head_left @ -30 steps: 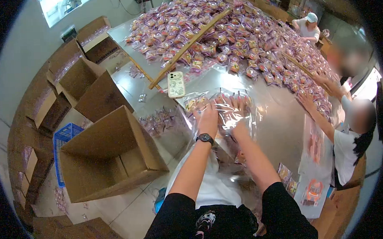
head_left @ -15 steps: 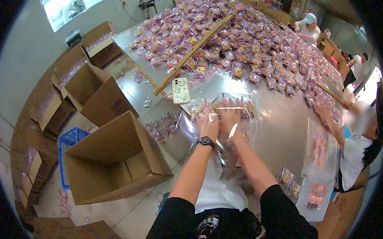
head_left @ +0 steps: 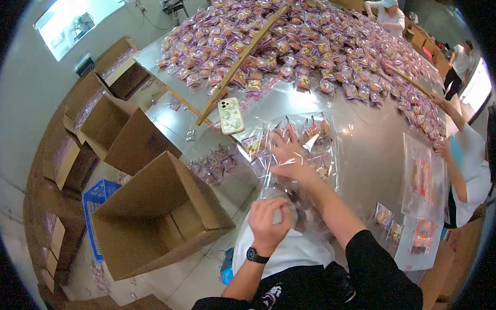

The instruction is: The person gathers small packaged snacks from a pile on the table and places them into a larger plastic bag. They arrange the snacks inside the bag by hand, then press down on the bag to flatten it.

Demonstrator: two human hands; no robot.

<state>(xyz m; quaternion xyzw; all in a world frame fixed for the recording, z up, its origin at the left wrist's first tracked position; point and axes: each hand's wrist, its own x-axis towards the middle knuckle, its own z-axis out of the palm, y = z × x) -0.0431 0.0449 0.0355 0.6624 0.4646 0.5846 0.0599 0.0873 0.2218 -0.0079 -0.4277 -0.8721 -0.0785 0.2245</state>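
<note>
Left hand (head_left: 269, 217) is being held by the near edge of the counter (head_left: 363, 162), fingers curled, grip unclear. At that edge, the clear bag (head_left: 330, 152) of packets is being touched by the right hand (head_left: 291, 160), fingers spread. Levelling is apparently being done; even pressure is being called for.

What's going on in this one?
The person's right hand is spread on a clear bag of small wrapped packets on the metal table. The left hand is curled by the bag's near end; whether it grips anything is unclear. Beyond lies a big heap of packets, with a co-worker's hand at its right edge.
</note>
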